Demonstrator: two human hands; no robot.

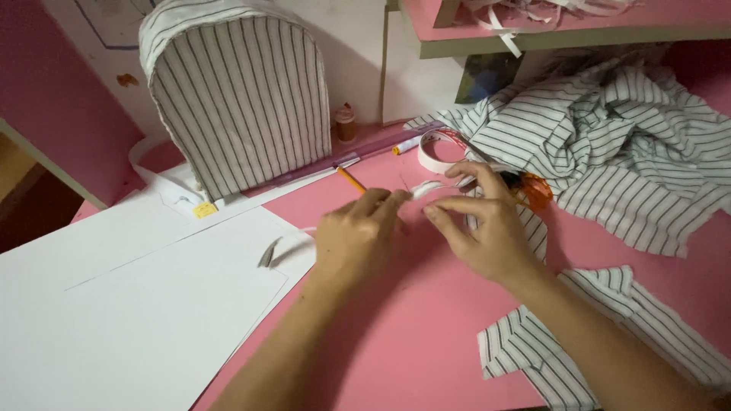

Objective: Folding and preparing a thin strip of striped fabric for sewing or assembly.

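Both hands meet over the pink table [426,335] near the middle of the view. The left hand [354,236] has its fingers curled, tips pinched on the near end of a thin white strip [426,186]. The right hand [487,228] pinches the same strip with its forefinger and thumb from 3 o'clock; its other fingers are loosely bent. The strip runs between the two sets of fingertips, just at 12 o'clock of the knuckles, and looks like flat, smooth paper or tape, slightly curled.

At 12 o'clock of the strip lies a white roll [438,152], a shallow ring standing on edge. A yellow pencil [352,180] lies at 11 o'clock of the left hand, slanted. Orange scissors [533,190] peek out just past the right hand at 2 o'clock.

Striped cloth [624,144], white with dark thin lines, lies crumpled at 2 o'clock; a flat cut piece [533,342] of it lies under the right forearm. At 10 o'clock stands an arched box [244,99] covered in the same stripes. White sheets [137,304], smooth and stiff, cover the table at 8 o'clock.
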